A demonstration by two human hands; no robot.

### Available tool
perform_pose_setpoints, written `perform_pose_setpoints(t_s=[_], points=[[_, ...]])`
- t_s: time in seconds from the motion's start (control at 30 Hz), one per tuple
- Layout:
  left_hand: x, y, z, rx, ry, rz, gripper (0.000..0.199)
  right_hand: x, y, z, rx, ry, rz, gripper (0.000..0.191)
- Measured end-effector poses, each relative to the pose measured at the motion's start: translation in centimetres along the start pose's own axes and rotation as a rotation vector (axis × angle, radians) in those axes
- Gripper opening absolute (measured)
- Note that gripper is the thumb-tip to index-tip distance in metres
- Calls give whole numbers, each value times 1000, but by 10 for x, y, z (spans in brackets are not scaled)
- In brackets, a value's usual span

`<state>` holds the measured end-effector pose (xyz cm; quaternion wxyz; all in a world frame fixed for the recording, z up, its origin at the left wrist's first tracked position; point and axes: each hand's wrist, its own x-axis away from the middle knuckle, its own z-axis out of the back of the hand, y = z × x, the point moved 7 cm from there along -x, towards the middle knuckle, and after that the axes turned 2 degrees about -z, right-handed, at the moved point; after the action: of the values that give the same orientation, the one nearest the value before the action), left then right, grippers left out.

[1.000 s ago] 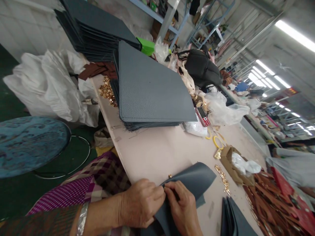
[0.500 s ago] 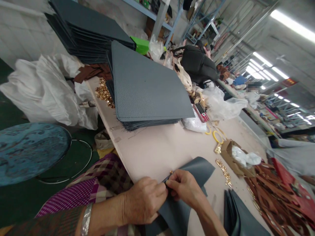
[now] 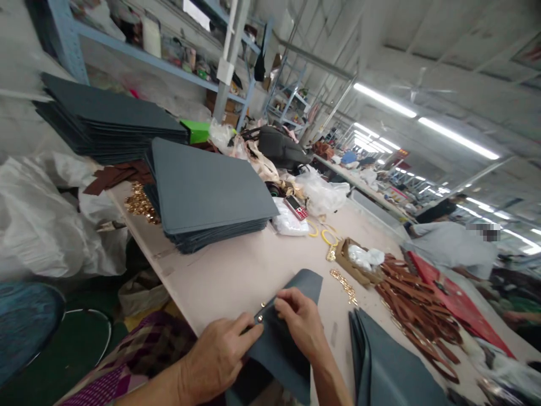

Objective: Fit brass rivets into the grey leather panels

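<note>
A grey leather panel (image 3: 291, 316) lies bent over the near edge of the pale table (image 3: 236, 270). My left hand (image 3: 220, 355) pinches the panel's near edge, where a small gold fitting (image 3: 262, 307) shows. My right hand (image 3: 302, 324) rests on top of the panel, fingers pressing by the same fitting. Both hands touch the panel close together.
A stack of grey panels (image 3: 203, 192) sits mid-table, a taller dark stack (image 3: 101, 118) behind it. Gold hardware (image 3: 141, 204), a phone (image 3: 296, 207), brown straps (image 3: 414, 304), more grey pieces (image 3: 384, 366) and a cardboard box (image 3: 357, 265) lie around. Another person (image 3: 452, 248) sits at the right.
The camera has tilted up, showing more of the room. My right hand shifted from pinching at the edge to lying flat on the panel; the left hand keeps its hold.
</note>
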<state>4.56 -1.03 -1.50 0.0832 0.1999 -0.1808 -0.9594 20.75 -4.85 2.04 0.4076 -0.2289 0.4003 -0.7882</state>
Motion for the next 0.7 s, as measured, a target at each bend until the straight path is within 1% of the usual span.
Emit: perform_pose_setpoints(t_s=[0.07, 0.1, 0.13, 0.17, 0.2, 0.23, 0.3, 0.37, 0.4, 0.43, 0.5, 0.53, 0.6, 0.67, 0.7], points=[[3, 8, 10, -55, 112, -83, 56, 13, 7, 49, -92, 315, 11, 35], [5, 13, 15, -77, 171, -133, 53, 21, 15, 73, -121, 446, -17, 43], [7, 20, 21, -91, 224, -186, 48, 30, 25, 94, -149, 541, -59, 52], [9, 27, 27, -94, 266, -238, 45, 37, 37, 111, -184, 588, -109, 62], [12, 35, 33, -87, 300, -287, 41, 44, 50, 124, -227, 596, -170, 72], [13, 42, 38, -73, 320, -328, 38, 50, 65, 132, -274, 570, -239, 81], [16, 56, 49, -36, 326, -405, 35, 62, 93, 137, -374, 460, -391, 92], [17, 68, 60, -12, 305, -468, 35, 73, 113, 129, -444, 298, -510, 93], [18, 73, 65, -9, 293, -492, 34, 79, 118, 122, -471, 217, -536, 90], [18, 77, 69, -10, 279, -511, 33, 83, 119, 115, -502, 141, -533, 85], [17, 83, 75, -18, 251, -528, 31, 90, 115, 101, -576, 28, -486, 72], [18, 85, 76, -18, 242, -541, 30, 93, 111, 95, -617, -2, -459, 67], [19, 83, 75, -29, 248, -544, 31, 98, 102, 90, -679, -6, -413, 67], [20, 72, 68, -66, 291, -470, 35, 102, 95, 95, -710, 57, -393, 71], [20, 62, 62, -88, 313, -405, 38, 104, 93, 103, -720, 116, -378, 71]])
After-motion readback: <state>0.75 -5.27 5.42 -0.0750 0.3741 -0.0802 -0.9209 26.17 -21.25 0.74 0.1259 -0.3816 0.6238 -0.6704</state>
